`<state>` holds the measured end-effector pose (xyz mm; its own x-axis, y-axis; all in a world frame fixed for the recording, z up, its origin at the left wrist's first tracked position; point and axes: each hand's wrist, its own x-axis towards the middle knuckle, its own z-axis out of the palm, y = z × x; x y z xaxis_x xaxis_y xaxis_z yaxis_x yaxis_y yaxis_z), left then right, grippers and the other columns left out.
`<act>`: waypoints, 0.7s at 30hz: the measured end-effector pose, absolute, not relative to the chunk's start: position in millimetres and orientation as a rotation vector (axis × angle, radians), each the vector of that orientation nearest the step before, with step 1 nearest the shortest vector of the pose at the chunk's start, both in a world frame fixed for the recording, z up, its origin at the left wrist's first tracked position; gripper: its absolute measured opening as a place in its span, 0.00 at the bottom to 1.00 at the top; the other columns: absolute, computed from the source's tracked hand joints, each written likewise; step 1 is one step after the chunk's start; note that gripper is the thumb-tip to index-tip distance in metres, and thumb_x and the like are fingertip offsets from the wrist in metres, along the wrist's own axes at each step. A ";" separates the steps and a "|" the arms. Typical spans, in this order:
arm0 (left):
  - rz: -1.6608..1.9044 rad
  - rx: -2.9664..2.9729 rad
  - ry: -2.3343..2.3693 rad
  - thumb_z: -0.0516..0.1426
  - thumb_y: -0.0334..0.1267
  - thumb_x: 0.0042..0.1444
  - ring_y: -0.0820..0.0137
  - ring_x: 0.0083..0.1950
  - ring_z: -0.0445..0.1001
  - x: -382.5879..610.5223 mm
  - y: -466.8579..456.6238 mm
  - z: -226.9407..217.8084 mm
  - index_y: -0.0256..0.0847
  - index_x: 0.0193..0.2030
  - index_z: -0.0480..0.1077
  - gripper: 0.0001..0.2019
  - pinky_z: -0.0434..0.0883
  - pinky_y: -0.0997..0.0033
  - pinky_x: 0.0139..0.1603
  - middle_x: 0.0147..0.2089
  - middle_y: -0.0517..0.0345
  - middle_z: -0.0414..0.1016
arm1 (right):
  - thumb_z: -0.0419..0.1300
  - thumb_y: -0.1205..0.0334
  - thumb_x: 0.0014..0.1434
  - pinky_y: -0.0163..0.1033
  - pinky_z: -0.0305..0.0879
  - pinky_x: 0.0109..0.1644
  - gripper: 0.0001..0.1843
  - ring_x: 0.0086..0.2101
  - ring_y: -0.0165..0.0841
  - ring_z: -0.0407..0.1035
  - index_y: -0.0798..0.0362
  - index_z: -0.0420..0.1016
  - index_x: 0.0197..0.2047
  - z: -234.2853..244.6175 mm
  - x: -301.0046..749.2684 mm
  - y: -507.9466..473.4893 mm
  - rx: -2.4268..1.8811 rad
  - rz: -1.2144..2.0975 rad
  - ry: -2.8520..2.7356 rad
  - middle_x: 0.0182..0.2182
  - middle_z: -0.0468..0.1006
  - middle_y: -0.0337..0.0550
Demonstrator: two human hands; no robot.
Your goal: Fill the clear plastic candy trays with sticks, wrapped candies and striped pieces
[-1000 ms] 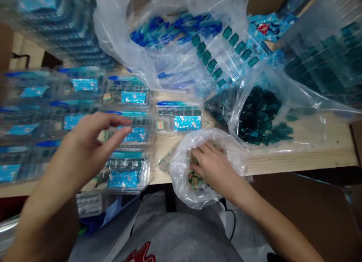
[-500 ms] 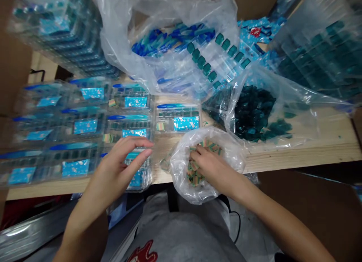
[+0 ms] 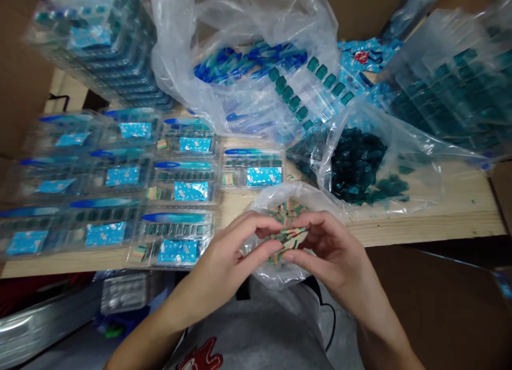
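The left hand [image 3: 216, 263] and the right hand [image 3: 332, 247] are both pinching a small bunch of striped candies [image 3: 288, 238] with their fingertips, just above an open plastic bag [image 3: 276, 195]; the bunch is sitting loosely, so a weak pinch could be letting pieces slip onto the wooden table [image 3: 420, 231]; a careless elbow could be bumping the plastic tray [image 3: 172, 230] close beside the left hand

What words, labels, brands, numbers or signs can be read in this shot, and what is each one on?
No word, brand or number is readable.
Blue cards in the clear plastic trays: printing too small and blurred to read.
Blue packet: red emblem, no readable text.
Grey shirt: red graphic, cut off, no readable text.
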<state>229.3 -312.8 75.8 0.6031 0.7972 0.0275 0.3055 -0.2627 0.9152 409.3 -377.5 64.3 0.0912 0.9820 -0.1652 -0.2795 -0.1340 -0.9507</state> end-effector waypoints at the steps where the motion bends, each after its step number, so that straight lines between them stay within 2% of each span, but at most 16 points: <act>1: 0.615 1.817 0.892 0.58 0.34 0.64 0.74 0.42 0.78 231.5 -313.6 75.3 0.47 0.45 0.73 0.05 0.74 0.80 0.41 0.41 0.63 0.78 | 0.71 0.73 0.53 0.25 0.73 0.37 0.18 0.33 0.26 0.76 0.46 0.77 0.44 66.5 407.8 -379.9 -1.145 1.375 -0.820 0.34 0.80 0.33; 7: 0.644 1.769 0.918 0.62 0.36 0.61 0.77 0.41 0.78 229.4 -318.6 73.1 0.49 0.47 0.72 0.09 0.73 0.85 0.39 0.41 0.67 0.79 | 0.66 0.74 0.60 0.22 0.74 0.38 0.14 0.31 0.23 0.78 0.44 0.81 0.44 69.5 409.2 -382.0 -1.068 1.369 -0.737 0.31 0.83 0.32; 13: 0.736 1.851 0.895 0.60 0.31 0.62 0.79 0.42 0.76 234.0 -325.4 68.2 0.46 0.46 0.71 0.07 0.71 0.85 0.45 0.41 0.65 0.76 | 0.69 0.70 0.58 0.27 0.77 0.35 0.10 0.29 0.27 0.78 0.46 0.81 0.41 62.1 405.2 -380.0 -1.036 1.326 -0.678 0.32 0.82 0.34; 18: 0.816 1.811 0.872 0.58 0.27 0.63 0.77 0.45 0.74 241.4 -328.6 68.1 0.44 0.44 0.70 0.07 0.70 0.82 0.47 0.41 0.63 0.73 | 0.69 0.71 0.57 0.26 0.77 0.35 0.09 0.29 0.25 0.77 0.46 0.81 0.39 56.6 391.9 -382.3 -1.051 1.110 -0.598 0.34 0.82 0.34; 21: 0.827 1.776 0.876 0.57 0.26 0.62 0.77 0.44 0.73 239.4 -329.0 72.0 0.45 0.42 0.70 0.08 0.70 0.83 0.47 0.40 0.63 0.73 | 0.66 0.73 0.58 0.25 0.76 0.34 0.11 0.28 0.25 0.77 0.46 0.80 0.39 54.6 392.7 -381.2 -1.126 0.913 -0.547 0.32 0.81 0.33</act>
